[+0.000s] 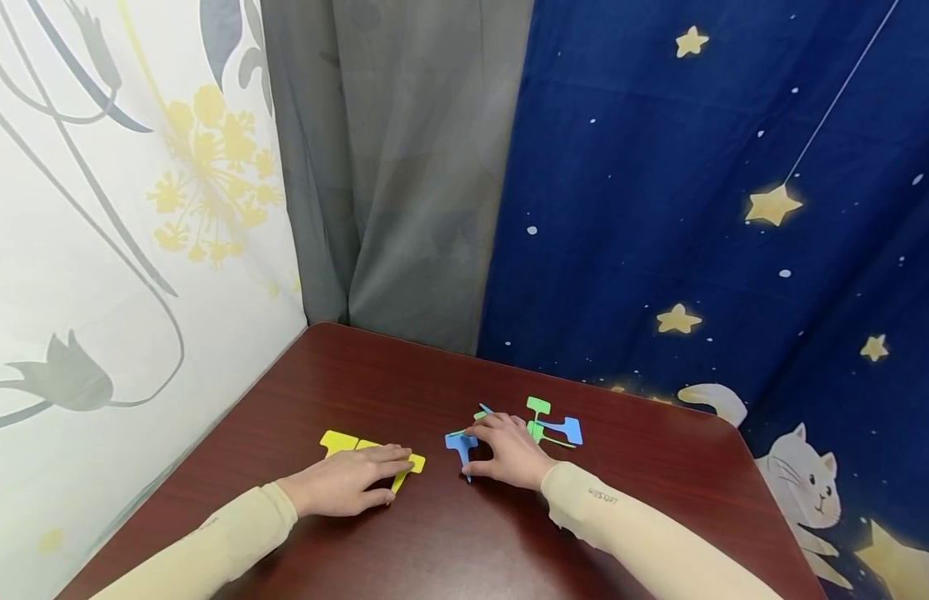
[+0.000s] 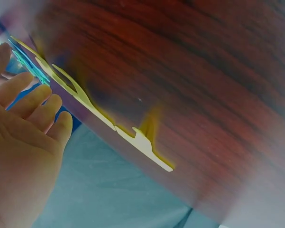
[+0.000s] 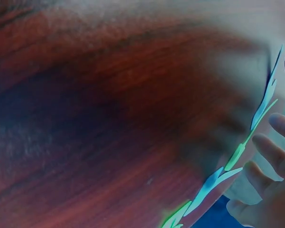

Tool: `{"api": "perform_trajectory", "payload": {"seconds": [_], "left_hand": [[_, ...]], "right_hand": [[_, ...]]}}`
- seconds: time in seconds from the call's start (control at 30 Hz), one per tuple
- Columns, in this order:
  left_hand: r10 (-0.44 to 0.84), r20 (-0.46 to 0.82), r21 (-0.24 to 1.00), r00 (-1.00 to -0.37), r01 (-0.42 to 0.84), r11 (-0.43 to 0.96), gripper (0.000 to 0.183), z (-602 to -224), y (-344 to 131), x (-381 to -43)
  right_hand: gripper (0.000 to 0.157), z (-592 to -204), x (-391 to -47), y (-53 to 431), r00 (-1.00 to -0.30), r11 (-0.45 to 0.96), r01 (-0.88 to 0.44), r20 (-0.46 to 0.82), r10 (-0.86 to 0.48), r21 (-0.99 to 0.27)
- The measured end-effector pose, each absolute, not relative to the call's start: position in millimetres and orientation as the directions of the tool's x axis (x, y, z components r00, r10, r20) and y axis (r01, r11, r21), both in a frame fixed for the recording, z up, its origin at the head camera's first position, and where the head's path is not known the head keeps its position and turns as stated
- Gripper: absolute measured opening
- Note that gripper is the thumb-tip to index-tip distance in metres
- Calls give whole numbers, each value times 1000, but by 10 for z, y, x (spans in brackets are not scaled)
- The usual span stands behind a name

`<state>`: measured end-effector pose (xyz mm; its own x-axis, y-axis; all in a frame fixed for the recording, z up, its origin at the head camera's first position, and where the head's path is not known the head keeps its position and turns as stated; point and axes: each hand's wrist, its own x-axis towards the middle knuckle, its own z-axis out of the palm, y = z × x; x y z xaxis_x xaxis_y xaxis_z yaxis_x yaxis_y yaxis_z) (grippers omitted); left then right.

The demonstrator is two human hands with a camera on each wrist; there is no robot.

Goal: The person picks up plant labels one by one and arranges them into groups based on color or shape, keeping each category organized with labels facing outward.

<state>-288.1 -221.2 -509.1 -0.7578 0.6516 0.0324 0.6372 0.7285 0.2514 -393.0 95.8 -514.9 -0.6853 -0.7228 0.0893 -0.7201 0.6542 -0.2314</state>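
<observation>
T-shaped yellow plant labels (image 1: 338, 441) lie side by side on the table, partly covered by my left hand (image 1: 347, 483). Its fingers stretch out, with fingertips over the rightmost yellow label (image 1: 417, 463). In the left wrist view the yellow labels (image 2: 143, 142) form a line on the tabletop. My right hand (image 1: 506, 452) is over a blue plant label (image 1: 461, 442), index finger by its head and thumb by its stem tip. That blue label (image 3: 264, 104) lies flat in the right wrist view, beside loosely bent fingers. Whether they touch it, I cannot tell.
Beyond my right hand lie several green labels (image 1: 538, 405) and blue labels (image 1: 572, 430), some overlapping. Dark red wood grain covers the table (image 1: 434, 542). Grey (image 1: 427, 183) and starry blue curtains (image 1: 621, 208) hang behind its far edge, a white patterned one (image 1: 232, 350) at left.
</observation>
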Motion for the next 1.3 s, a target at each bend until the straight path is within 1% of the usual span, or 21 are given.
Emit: {"api": "perform_trajectory", "payload": {"seconds": [0.3,0.57,0.77,1.07,1.17,1.3], "left_hand": [[658,27,243,-752,643,726,52,-5127,-2195,-2891],[665,25,231,-747,651,723,52,-5148,-2183,-2883],[669,34,252,-742,654,713,51,-5126,-2163,-2899],[662,20,235,-750,647,726,51,-5130,-2146,-2925],[658,10,233,-753,642,730,50,-5130,-2145,-2930],[664,22,223,-747,651,725,49,-5131,-2140,-2927]], "right_hand": [[69,-5202,-3917,940,-684,653,-725,112,-721,-221],[82,-5232,-3924,938,-681,651,-726,108,-724,-220],[82,-5262,-3950,958,-679,647,-730,127,-723,-219],[84,-5261,-3940,959,-691,646,-715,132,-710,-269],[82,-5276,-3936,959,-696,647,-711,147,-702,-276],[74,-5293,-3931,966,-708,651,-701,172,-685,-291]]}}
